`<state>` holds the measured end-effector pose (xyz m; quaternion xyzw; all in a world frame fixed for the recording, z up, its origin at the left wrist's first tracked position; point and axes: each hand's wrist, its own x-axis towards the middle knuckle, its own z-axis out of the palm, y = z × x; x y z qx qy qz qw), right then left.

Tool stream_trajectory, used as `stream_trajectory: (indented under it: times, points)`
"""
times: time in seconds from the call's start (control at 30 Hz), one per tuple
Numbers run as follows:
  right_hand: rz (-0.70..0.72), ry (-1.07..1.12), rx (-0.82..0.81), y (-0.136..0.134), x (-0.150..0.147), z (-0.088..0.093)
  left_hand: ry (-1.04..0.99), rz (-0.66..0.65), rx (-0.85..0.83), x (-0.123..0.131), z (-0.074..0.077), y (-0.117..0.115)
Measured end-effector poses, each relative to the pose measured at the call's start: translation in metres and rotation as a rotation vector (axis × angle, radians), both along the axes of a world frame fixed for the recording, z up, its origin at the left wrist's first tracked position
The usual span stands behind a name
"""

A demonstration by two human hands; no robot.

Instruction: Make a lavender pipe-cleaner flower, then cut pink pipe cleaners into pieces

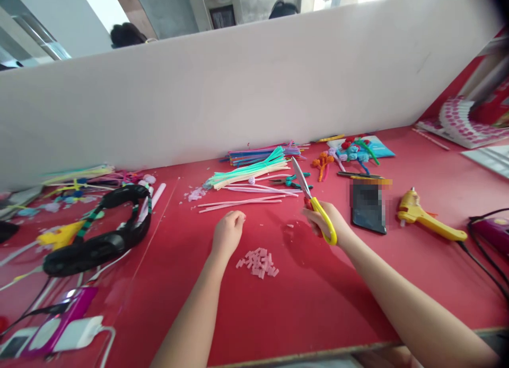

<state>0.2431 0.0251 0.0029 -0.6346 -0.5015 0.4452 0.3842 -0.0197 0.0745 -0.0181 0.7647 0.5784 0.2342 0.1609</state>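
Observation:
My right hand (pixel 338 223) is closed on a pair of scissors (pixel 302 178) with yellow handles; the blades point up and to the left, above the table. My left hand (pixel 229 231) is curled shut low over the table, and whatever its fingers may hold is hidden. Between my forearms lies a small heap of short pink cut pieces (pixel 260 263). Just beyond my left hand are long pale pink pipe cleaners (pixel 238 203). Behind them rest bundles of turquoise and cream pipe cleaners (pixel 250 168).
Teal-handled pliers (pixel 292 181) lie behind the scissors. To the right are a dark phone (pixel 369 211) and a yellow glue gun (pixel 427 220) with its cord. A black looped device (pixel 93 251) is at left. A white partition (pixel 222 92) borders the red table (pixel 310 315).

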Motion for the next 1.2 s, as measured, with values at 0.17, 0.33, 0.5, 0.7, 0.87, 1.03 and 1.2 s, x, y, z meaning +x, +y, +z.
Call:
stream_trajectory:
  times: [0.17, 0.33, 0.5, 0.7, 0.87, 1.03, 1.2]
  points:
    - [0.011, -0.069, -0.027, 0.000, -0.004, -0.004, -0.038, -0.125, -0.010, 0.006, 0.005, -0.006]
    - [0.046, -0.123, -0.037, -0.002, -0.009, -0.005, -0.008, -0.075, 0.025, 0.030, -0.005, -0.014]
    - [0.063, -0.144, -0.031, -0.003, -0.010, -0.005, -0.004, 0.099, 0.035, 0.021, -0.003, -0.006]
    - [0.062, -0.151, -0.032, -0.003, -0.010, -0.004, -0.040, -0.154, -0.283, -0.009, 0.022, -0.008]
    - [0.063, -0.160, -0.041, -0.003, -0.010, -0.005, 0.001, -0.286, -0.449, -0.011, 0.022, -0.018]
    - [0.053, -0.176, -0.053, -0.002, -0.010, -0.007, 0.068, -0.307, -0.513, -0.016, 0.024, -0.021]
    - [0.051, -0.183, -0.055, -0.001, -0.010, -0.009, 0.092, -0.278, -0.509, -0.016, 0.026, -0.025]
